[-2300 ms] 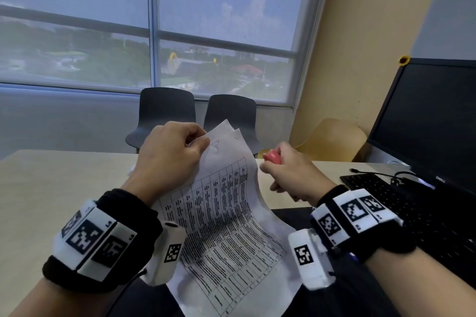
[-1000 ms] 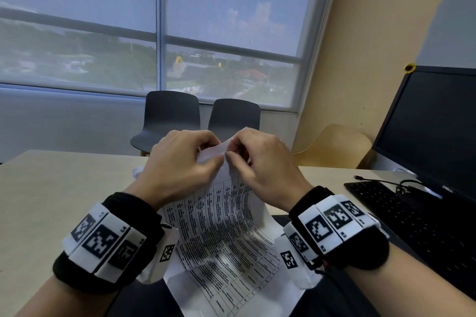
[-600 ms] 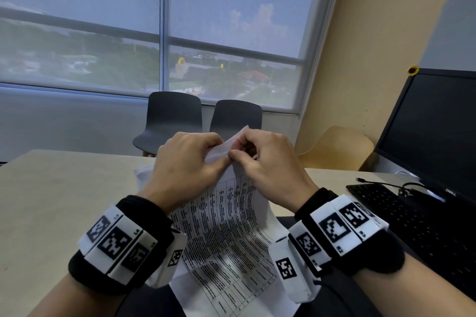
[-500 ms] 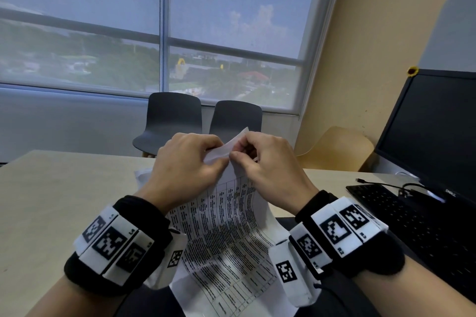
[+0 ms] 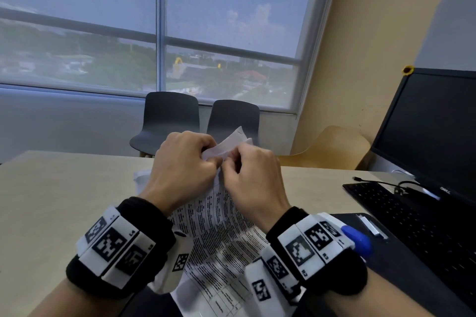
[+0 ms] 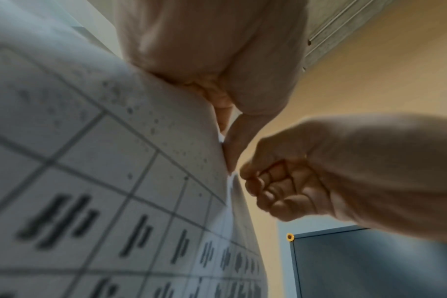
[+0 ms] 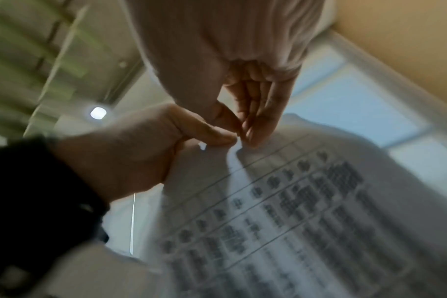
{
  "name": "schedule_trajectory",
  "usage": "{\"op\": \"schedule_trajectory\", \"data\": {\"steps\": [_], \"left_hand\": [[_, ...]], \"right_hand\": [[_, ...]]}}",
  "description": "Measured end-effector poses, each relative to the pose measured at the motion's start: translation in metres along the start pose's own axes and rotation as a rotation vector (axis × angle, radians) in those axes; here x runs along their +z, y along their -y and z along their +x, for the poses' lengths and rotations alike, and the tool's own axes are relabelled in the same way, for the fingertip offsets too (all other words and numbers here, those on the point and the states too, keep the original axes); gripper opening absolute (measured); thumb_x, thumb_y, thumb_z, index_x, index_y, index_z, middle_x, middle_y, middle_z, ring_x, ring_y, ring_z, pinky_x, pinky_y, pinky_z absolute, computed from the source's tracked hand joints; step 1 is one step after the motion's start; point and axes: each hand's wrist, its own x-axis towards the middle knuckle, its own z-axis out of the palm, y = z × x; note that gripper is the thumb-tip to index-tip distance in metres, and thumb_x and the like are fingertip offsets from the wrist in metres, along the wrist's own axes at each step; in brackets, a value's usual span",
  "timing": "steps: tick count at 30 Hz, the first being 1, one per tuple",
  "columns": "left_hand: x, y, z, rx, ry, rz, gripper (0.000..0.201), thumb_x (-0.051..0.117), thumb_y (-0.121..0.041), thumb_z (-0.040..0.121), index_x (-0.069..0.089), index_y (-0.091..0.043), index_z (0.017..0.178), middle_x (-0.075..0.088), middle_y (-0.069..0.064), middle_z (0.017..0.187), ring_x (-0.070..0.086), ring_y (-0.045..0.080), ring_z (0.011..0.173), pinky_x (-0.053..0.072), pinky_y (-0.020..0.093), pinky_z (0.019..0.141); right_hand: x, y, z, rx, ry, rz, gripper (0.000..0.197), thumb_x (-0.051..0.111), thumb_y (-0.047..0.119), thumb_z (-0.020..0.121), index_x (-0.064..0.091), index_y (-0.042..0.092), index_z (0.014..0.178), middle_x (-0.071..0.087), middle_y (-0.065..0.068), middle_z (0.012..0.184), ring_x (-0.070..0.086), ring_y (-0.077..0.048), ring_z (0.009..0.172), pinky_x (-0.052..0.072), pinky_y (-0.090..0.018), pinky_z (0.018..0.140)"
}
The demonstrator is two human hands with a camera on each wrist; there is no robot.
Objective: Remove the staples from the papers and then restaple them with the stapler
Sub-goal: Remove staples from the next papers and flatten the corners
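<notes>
A stapled set of printed papers (image 5: 221, 234) with tables of text hangs from both hands above the table's near edge. My left hand (image 5: 213, 159) pinches the top corner (image 5: 229, 145), which is folded back. My right hand (image 5: 231, 162) meets it there, thumb and forefinger pinched together on the same corner. In the right wrist view, the right hand (image 7: 245, 129) nips the paper edge right beside the left thumb (image 7: 217, 135). The left wrist view shows the right hand (image 6: 245, 171) with curled fingers against the papers (image 6: 89, 161). No staple is visible. A blue object (image 5: 356, 240), partly hidden, lies behind my right wrist.
A black keyboard (image 5: 412, 213) and a dark monitor (image 5: 432, 131) stand at the right, on and behind a black mat (image 5: 401, 260) that carries a small silver strip (image 5: 371, 225). The beige table (image 5: 64, 201) stretches left. Two dark chairs (image 5: 172, 118) stand beyond it.
My right hand, which held a red thing away from the papers, has come to the top corner without it. Over the last second both hands have stayed pinched there.
</notes>
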Motion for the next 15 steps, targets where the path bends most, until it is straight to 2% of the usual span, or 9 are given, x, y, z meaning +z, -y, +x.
{"op": "schedule_trajectory", "data": {"steps": [3, 5, 7, 9, 11, 13, 15], "left_hand": [[-0.004, 0.001, 0.000, -0.027, -0.001, 0.000, 0.020, 0.063, -0.036, 0.074, 0.076, -0.022, 0.079, 0.070, -0.009, 0.067, 0.064, 0.019, 0.067, 0.055, 0.038, 0.063], [-0.008, 0.000, -0.001, -0.040, 0.012, -0.025, 0.023, 0.062, -0.038, 0.072, 0.077, -0.022, 0.079, 0.070, -0.010, 0.067, 0.064, 0.017, 0.066, 0.055, 0.036, 0.064], [-0.010, -0.002, -0.001, -0.041, 0.019, -0.045, 0.023, 0.062, -0.038, 0.072, 0.077, -0.022, 0.077, 0.070, -0.011, 0.065, 0.065, 0.015, 0.065, 0.055, 0.035, 0.063], [-0.011, -0.004, -0.001, -0.031, 0.022, -0.054, 0.021, 0.063, -0.036, 0.074, 0.077, -0.021, 0.077, 0.070, -0.012, 0.065, 0.065, 0.013, 0.065, 0.055, 0.035, 0.063], [-0.011, -0.006, -0.001, -0.017, 0.022, -0.052, 0.016, 0.066, -0.033, 0.079, 0.077, -0.021, 0.077, 0.070, -0.012, 0.065, 0.065, 0.011, 0.065, 0.055, 0.034, 0.062], [-0.012, -0.008, -0.001, 0.001, 0.019, -0.050, 0.014, 0.069, -0.030, 0.083, 0.078, -0.019, 0.077, 0.070, -0.011, 0.066, 0.065, 0.010, 0.064, 0.054, 0.032, 0.060], [-0.013, -0.008, -0.001, 0.010, 0.023, -0.040, 0.013, 0.071, -0.026, 0.084, 0.078, -0.018, 0.077, 0.071, -0.009, 0.067, 0.065, 0.008, 0.063, 0.051, 0.027, 0.057]], "right_hand": [[0.013, 0.002, -0.003, 0.288, 0.052, 0.389, 0.025, 0.061, 0.025, 0.086, 0.063, 0.012, 0.065, 0.068, -0.003, 0.064, 0.065, -0.024, 0.066, 0.055, -0.041, 0.066], [0.014, 0.000, 0.000, 0.366, 0.083, 0.513, 0.025, 0.061, 0.027, 0.084, 0.064, 0.010, 0.066, 0.069, -0.006, 0.064, 0.068, -0.027, 0.066, 0.058, -0.048, 0.068], [0.007, -0.003, 0.002, 0.237, 0.080, 0.319, 0.021, 0.061, 0.026, 0.087, 0.063, 0.015, 0.069, 0.067, 0.000, 0.068, 0.064, -0.021, 0.068, 0.056, -0.041, 0.068], [-0.001, -0.006, 0.002, -0.025, 0.005, 0.043, 0.012, 0.060, 0.024, 0.091, 0.060, 0.018, 0.081, 0.062, 0.003, 0.080, 0.058, -0.016, 0.070, 0.048, -0.032, 0.062], [-0.007, -0.008, 0.003, -0.277, -0.049, -0.200, 0.005, 0.060, 0.020, 0.093, 0.058, 0.016, 0.093, 0.056, 0.000, 0.089, 0.053, -0.017, 0.072, 0.039, -0.029, 0.054], [-0.008, -0.013, 0.003, -0.399, -0.053, -0.363, 0.008, 0.065, 0.014, 0.090, 0.058, 0.013, 0.094, 0.053, -0.005, 0.088, 0.053, -0.020, 0.072, 0.035, -0.027, 0.046], [-0.011, -0.018, 0.003, -0.459, -0.044, -0.420, 0.009, 0.065, 0.017, 0.087, 0.060, 0.012, 0.093, 0.055, -0.005, 0.088, 0.054, -0.021, 0.074, 0.036, -0.027, 0.046]]}}
